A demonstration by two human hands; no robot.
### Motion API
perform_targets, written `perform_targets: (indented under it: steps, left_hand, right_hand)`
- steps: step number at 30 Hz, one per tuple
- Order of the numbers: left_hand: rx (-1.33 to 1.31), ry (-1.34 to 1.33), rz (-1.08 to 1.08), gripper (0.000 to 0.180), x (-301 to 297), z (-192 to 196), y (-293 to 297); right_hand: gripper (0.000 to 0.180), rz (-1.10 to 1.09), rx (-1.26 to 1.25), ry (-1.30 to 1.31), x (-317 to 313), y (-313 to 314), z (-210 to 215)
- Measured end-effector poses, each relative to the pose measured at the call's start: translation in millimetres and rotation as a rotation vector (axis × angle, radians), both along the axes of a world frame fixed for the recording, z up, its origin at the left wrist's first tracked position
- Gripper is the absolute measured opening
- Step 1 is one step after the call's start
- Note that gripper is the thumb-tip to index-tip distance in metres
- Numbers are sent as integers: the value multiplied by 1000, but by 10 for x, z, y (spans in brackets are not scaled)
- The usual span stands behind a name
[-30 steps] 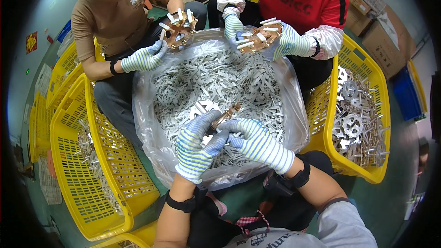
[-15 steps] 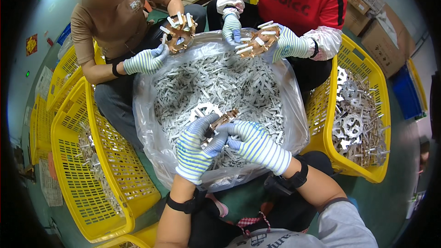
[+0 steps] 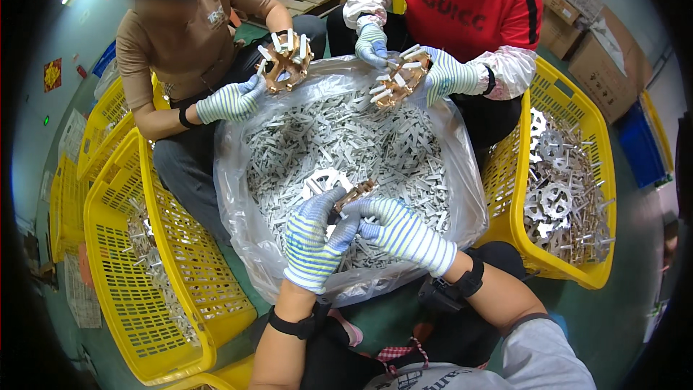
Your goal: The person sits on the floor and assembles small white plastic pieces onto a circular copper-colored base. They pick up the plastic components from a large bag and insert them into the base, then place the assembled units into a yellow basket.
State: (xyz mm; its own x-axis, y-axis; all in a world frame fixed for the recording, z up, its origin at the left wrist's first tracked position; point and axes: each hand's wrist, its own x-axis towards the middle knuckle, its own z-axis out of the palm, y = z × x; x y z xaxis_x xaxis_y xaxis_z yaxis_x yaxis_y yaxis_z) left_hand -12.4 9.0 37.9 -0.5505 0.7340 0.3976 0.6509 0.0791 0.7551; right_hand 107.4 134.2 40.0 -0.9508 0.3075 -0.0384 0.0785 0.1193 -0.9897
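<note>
Compared with a second ago, the gloved left hand [image 3: 312,240] and right hand [image 3: 401,229] remain closed on the copper-coloured ring fixture [image 3: 354,195], now lowered slightly nearer the flat metal strips [image 3: 346,137] in the plastic-lined bin [image 3: 462,195], indicating continued loading.

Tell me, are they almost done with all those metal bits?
Not nearly. Done: finished metal wheels fill the yellow basket. In hand: the left hand and right hand hold a copper ring with few pieces in. Left: the plastic bag is full of loose pieces.
</note>
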Motion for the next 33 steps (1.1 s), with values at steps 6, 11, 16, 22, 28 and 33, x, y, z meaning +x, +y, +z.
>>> perform_targets:
  steps: [6,11,16,22,28,33]
  left_hand:
    - [18,74,20,33,17,-13,-11]
    - [31,-168,26,40,26,-116,-1]
    - [9,-166,37,40,9,-129,-5]
    - [39,-54,64,28,48,-70,13]
    - [37,-813,155,32,-192,16,-69]
    - [211,-931,28,37,-264,-173,-133]
  right_hand:
    - [39,58,255,34,6,73,-103]
    - [42,138,-125,73,23,105,-56]
    - [35,92,92,24,-8,80,-115]
    - [27,-45,537,7,-25,-29,-98]
    - [32,-295,278,221,32,27,239]
    - [40,-302,587,119,-4,265,155]
